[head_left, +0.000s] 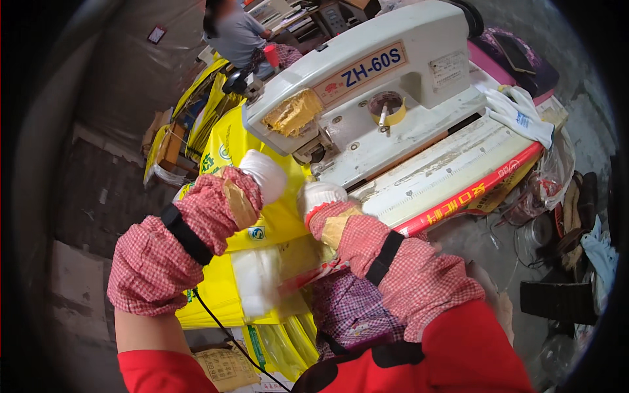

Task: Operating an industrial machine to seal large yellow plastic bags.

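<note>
In a white glove, my left hand (263, 177) lies over a yellow printed plastic sack (232, 141), near the needle end of a big white industrial sewing machine (419, 29). My right hand (323, 196), gloved too, rests by the sack's right edge, beside the machine's bed. Both hands look rounded; their fingers are turned under or blurred, so their grip is hidden. Beneath my forearms the sack spreads down toward my lap, with a whitish panel (257, 278) on it. Red checked sleeve covers with black bands wrap both my forearms.
A tape roll (395, 116) hangs on the machine's body. A spare white glove (521, 112) lies at the table's right end, near a phone (513, 52). More yellow sacks (203, 114) are stacked at left. Another person (239, 39) sits behind. Clutter lies on the right-hand floor.
</note>
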The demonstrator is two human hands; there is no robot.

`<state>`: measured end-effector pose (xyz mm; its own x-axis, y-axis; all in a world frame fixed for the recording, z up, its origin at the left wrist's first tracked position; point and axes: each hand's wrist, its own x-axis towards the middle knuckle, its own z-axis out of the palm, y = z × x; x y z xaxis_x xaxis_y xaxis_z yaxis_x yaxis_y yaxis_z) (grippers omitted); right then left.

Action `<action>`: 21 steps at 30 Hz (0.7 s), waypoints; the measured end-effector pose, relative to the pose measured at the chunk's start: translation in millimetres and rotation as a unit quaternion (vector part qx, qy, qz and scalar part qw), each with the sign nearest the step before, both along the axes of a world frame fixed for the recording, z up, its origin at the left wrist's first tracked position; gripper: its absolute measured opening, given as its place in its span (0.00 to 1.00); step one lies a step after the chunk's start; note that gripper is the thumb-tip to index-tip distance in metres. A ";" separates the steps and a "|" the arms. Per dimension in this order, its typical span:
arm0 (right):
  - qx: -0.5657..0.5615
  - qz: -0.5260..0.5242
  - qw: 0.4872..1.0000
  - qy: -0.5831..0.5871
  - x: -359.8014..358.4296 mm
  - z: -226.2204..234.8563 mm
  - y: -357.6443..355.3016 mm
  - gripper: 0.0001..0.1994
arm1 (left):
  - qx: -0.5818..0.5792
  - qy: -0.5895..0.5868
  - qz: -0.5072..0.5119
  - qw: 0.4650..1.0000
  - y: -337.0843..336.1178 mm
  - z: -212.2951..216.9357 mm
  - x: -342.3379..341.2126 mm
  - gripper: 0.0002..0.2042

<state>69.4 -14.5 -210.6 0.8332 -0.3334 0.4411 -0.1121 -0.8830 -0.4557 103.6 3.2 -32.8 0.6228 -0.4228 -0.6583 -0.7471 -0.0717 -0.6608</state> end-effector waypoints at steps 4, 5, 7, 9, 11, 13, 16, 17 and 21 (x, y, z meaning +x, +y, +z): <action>0.051 0.157 0.964 0.210 -17.6 51.0 -17.5 0.05 | -0.128 0.081 -0.124 0.981 24.0 13.4 35.2 0.09; 0.055 0.155 0.964 0.210 -16.5 48.4 -19.6 0.05 | -0.125 0.083 -0.126 0.981 24.0 16.9 34.1 0.09; 0.045 0.196 0.949 0.243 -14.9 43.6 -20.7 0.07 | -0.191 0.156 -0.135 0.960 33.2 19.9 23.9 0.08; 0.139 0.156 0.957 0.203 -33.7 51.3 -30.8 0.11 | -0.129 0.275 -0.070 0.950 12.8 30.1 -43.1 0.07; 0.188 0.039 0.957 0.218 -30.9 39.8 -16.7 0.17 | -0.120 0.169 0.061 0.976 60.7 -41.8 -92.4 0.08; 0.232 0.097 0.936 0.245 -46.6 47.5 -29.2 0.21 | -0.239 0.331 -0.092 0.908 48.3 -31.9 -111.0 0.08; 0.374 0.128 0.878 0.271 -69.1 54.8 -31.1 0.29 | -0.214 0.367 -0.055 0.904 45.0 -25.0 -108.1 0.10; 0.370 0.123 0.878 0.276 -75.2 53.3 -36.3 0.29 | -0.219 0.373 -0.057 0.900 35.8 -20.6 -109.4 0.10; 0.320 0.309 0.857 0.260 -55.9 -53.5 -11.1 0.19 | -0.276 0.381 0.013 0.883 11.6 -13.5 -91.1 0.13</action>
<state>13.5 -25.6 -264.1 0.9662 0.2082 -0.1517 -0.0474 -0.4353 -0.8991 12.5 14.7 -46.3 0.1036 -0.8019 -0.5885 -0.9527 -0.2499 0.1728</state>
